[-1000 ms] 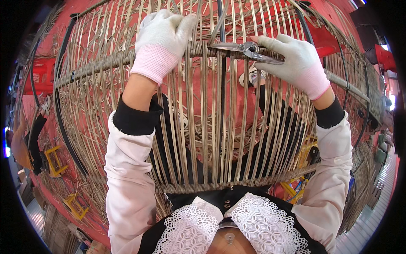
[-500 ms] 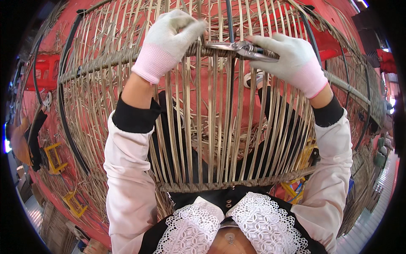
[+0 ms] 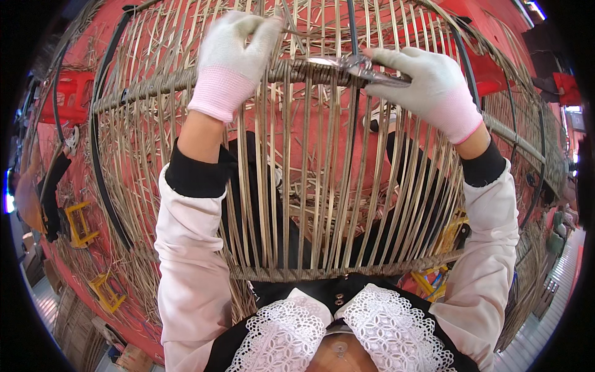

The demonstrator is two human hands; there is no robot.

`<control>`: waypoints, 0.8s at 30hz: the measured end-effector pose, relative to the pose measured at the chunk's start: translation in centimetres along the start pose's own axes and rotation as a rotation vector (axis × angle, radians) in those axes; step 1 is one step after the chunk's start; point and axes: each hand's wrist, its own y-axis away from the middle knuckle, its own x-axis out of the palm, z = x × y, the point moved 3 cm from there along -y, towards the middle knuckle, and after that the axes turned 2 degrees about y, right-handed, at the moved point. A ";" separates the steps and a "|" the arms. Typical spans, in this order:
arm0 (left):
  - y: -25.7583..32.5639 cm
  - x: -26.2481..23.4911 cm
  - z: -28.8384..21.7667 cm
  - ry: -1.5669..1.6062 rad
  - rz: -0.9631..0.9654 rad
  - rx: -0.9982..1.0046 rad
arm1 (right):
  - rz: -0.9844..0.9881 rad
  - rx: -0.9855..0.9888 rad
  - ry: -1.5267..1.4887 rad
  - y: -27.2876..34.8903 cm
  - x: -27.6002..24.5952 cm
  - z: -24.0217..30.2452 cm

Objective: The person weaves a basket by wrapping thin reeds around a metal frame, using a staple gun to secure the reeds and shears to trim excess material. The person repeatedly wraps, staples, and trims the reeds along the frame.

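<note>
My right hand [image 3: 427, 87], in a white glove with a pink cuff, grips metal pruning shears [image 3: 362, 69]. Their blades point left and lie against the wrapped crossbar [image 3: 167, 82] of a woven frame. My left hand [image 3: 238, 49], gloved alike, is above the bar to the left of the blades. Its thumb and fingertips are pinched together, slightly blurred, on what looks like a thin brown strand [image 3: 304, 33] running off to the right. Long pale upright strips [image 3: 288, 167] pass behind and below the bar.
The frame's near wrapped edge [image 3: 297, 273] lies across my lap, and black metal bars [image 3: 98, 155] stiffen it. Cut strips litter the red floor [image 3: 304, 146]. Red stools [image 3: 68, 99] and yellow stools [image 3: 80, 224] stand around. Someone else's arm [image 3: 56, 180] shows at far left.
My left hand has drawn left, away from the blades, with the strand at its fingertips. The shears stay by the crossbar in my right hand, and the view has shifted slightly.
</note>
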 end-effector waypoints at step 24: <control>1.0 -2.2 3.9 0.360 0.197 -0.086 | -0.065 -0.098 -0.048 -3.3 1.4 2.9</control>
